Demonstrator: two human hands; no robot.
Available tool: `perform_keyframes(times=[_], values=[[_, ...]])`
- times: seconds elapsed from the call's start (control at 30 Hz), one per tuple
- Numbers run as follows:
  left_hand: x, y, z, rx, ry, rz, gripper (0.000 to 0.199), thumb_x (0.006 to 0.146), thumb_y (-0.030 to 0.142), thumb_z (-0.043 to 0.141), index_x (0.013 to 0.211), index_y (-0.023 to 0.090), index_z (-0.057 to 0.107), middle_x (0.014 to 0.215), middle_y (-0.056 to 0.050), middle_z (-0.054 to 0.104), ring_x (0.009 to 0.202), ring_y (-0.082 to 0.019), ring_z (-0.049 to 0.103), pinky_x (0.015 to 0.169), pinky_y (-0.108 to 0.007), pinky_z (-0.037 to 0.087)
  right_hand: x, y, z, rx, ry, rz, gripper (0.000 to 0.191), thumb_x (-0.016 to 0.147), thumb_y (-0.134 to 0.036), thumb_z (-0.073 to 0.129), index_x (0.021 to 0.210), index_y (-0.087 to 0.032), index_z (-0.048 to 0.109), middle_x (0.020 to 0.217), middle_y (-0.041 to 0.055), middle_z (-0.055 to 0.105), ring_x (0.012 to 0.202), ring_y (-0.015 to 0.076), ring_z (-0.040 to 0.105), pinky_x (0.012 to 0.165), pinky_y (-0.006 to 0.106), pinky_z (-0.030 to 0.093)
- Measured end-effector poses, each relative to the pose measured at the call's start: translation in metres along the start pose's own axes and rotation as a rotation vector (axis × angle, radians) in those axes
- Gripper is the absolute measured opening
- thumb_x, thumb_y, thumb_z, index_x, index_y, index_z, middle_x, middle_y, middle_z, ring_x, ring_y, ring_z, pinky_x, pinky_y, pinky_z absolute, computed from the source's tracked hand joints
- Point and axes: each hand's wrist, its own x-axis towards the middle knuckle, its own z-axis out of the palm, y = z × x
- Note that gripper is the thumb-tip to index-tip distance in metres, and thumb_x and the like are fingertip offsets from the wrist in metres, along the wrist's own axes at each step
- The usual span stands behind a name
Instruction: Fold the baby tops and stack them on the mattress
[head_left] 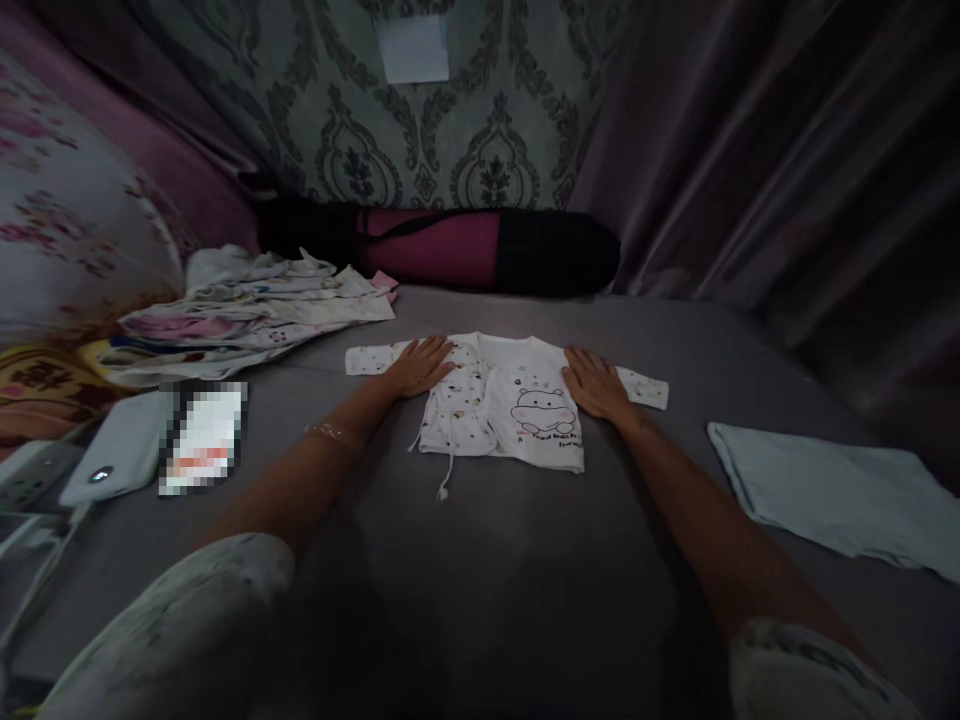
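A small white baby shirt lies spread flat on the grey sheet, its sleeves stretched out to both sides. A cartoon hippo and lettering are printed on its right half; small coloured figures dot the left half, where tie strings hang at the hem. My left hand rests flat on the shirt's left shoulder and sleeve, fingers extended. On the opposite shoulder, my right hand lies palm down with its fingers stretched out. Neither hand grips the cloth.
A heap of baby clothes lies at the back left. Left of me are a white power bank, a power strip and a blurred-out packet. Folded pale cloth lies right. Along the wall stretches a black-and-maroon bag.
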Motion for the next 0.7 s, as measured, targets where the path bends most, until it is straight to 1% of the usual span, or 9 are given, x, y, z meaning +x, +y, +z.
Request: perform_keyframes(times=[0.07,0.13,0.23,0.33,0.4,0.47,0.53,0.6,0.7], values=[[0.000,0.004,-0.002,0.007,-0.030,-0.016,0.064,0.100,0.049,0.018,0.155,0.016,0.022,0.162,-0.013,0.020,0.150,-0.026,0.015,0.119,-0.048,0.011,0.001,0.001,-0.001,0.008,-0.015,0.008,0.062,0.099,-0.041,0.017,0.153,-0.013,0.030,0.159,0.0103,0.030,0.147,0.0279,0.023,0.119,0.052,0.017],[-0.002,0.011,-0.006,0.033,-0.011,-0.055,0.064,0.100,0.050,0.023,0.153,0.016,0.025,0.161,-0.015,0.022,0.149,-0.028,0.017,0.119,-0.050,0.011,0.002,0.001,-0.005,0.030,-0.048,0.015,0.061,0.099,-0.041,0.020,0.152,-0.013,0.030,0.159,0.0109,0.029,0.147,0.0281,0.022,0.119,0.053,0.015],[-0.010,0.029,-0.015,0.091,0.157,-0.092,0.061,0.098,0.047,0.036,0.147,0.012,0.036,0.157,-0.020,0.029,0.146,-0.032,0.025,0.117,-0.053,0.013,0.001,-0.005,-0.016,0.084,-0.072,0.055,0.061,0.098,-0.042,0.028,0.151,-0.014,0.032,0.159,0.0138,0.028,0.146,0.0308,0.024,0.117,0.057,0.018],[-0.026,0.054,-0.026,0.035,0.277,-0.082,0.045,0.095,0.037,0.045,0.132,0.014,0.053,0.142,-0.019,0.049,0.131,-0.032,0.044,0.110,-0.050,0.027,-0.008,-0.027,-0.029,0.126,0.097,0.050,0.058,0.094,-0.038,0.040,0.146,-0.014,0.038,0.154,0.0167,0.037,0.140,0.0334,0.034,0.113,0.056,0.026],[-0.039,0.074,-0.032,-0.067,0.293,-0.053,0.032,0.092,0.032,0.049,0.117,0.016,0.062,0.121,-0.014,0.063,0.116,-0.028,0.055,0.102,-0.045,0.036,-0.019,-0.050,-0.036,0.195,0.186,-0.002,0.049,0.092,-0.033,0.044,0.137,-0.014,0.048,0.140,0.0162,0.053,0.126,0.0298,0.050,0.106,0.046,0.037],[-0.051,0.094,-0.034,-0.192,0.272,-0.002,0.023,0.089,0.027,0.050,0.102,0.017,0.066,0.102,-0.010,0.067,0.101,-0.023,0.060,0.093,-0.038,0.042,-0.032,-0.076,-0.041,0.304,0.112,-0.070,0.036,0.090,-0.031,0.048,0.121,-0.016,0.058,0.115,0.0117,0.067,0.103,0.0230,0.062,0.091,0.035,0.045],[-0.062,0.114,-0.033,-0.316,0.219,0.022,0.021,0.084,0.021,0.050,0.095,0.017,0.066,0.090,-0.006,0.067,0.086,-0.018,0.062,0.082,-0.031,0.046,-0.047,-0.099,-0.042,0.376,-0.003,-0.134,0.027,0.086,-0.032,0.055,0.109,-0.019,0.060,0.099,0.0062,0.069,0.088,0.0188,0.063,0.079,0.029,0.046],[-0.072,0.130,-0.030,-0.389,0.175,-0.006,0.023,0.077,0.017,0.050,0.095,0.017,0.065,0.086,-0.005,0.066,0.077,-0.016,0.061,0.073,-0.028,0.046,-0.061,-0.118,-0.041,0.389,-0.066,-0.185,0.030,0.080,-0.033,0.061,0.107,-0.021,0.058,0.098,0.0043,0.068,0.085,0.0180,0.062,0.073,0.026,0.045],[-0.084,0.146,-0.025,-0.399,0.158,-0.103,0.027,0.071,0.015,0.052,0.097,0.015,0.061,0.087,-0.006,0.066,0.076,-0.018,0.061,0.068,-0.028,0.046,-0.076,-0.133,-0.039,0.322,-0.106,-0.241,0.038,0.074,-0.032,0.065,0.109,-0.021,0.055,0.110,0.0077,0.065,0.092,0.0207,0.061,0.071,0.026,0.043]])
